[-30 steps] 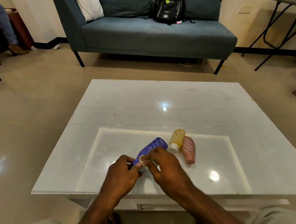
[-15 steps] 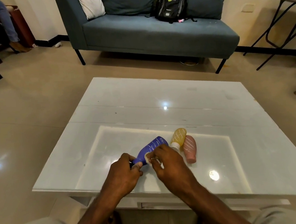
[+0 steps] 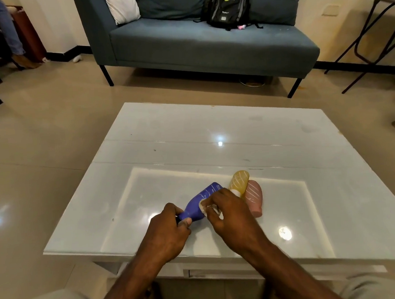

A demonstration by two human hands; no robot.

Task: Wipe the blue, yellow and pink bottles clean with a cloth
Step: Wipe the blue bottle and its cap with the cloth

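Most of the cloth [image 3: 202, 206] was hidden under the right hand [image 3: 230, 214]. Only small white bits of it peeked out by the fingers, so its full shape could not be told. The near end of the blue bottle [image 3: 204, 196] was covered by the left hand [image 3: 167, 234], and its cap could not be seen. The yellow bottle [image 3: 239, 181] lay just to the right of the blue bottle, and the right hand hid part of its white cap. The pink bottle [image 3: 253, 196] lay a bit further right of the blue bottle, touching the yellow one. Far to the left of the blue bottle, a person's leg [image 3: 8, 29] was cut off by the edge of the view.

The blue bottle lay on its side on the white desk [image 3: 190, 131], with its round bottom pointing away from the person. The left hand was wrapped round its thin near end, with the fingers curled tight and the thumb on top. The right hand was bent over the middle of the blue bottle. Its fingers were curled round the cloth and pressed it on the bottle's side. Both arms reached in from the near edge of the desk.

Far behind the blue bottle stood a blue-grey sofa [image 3: 208, 47] with a black backpack [image 3: 228, 6] and a white pillow [image 3: 122, 6] on it.
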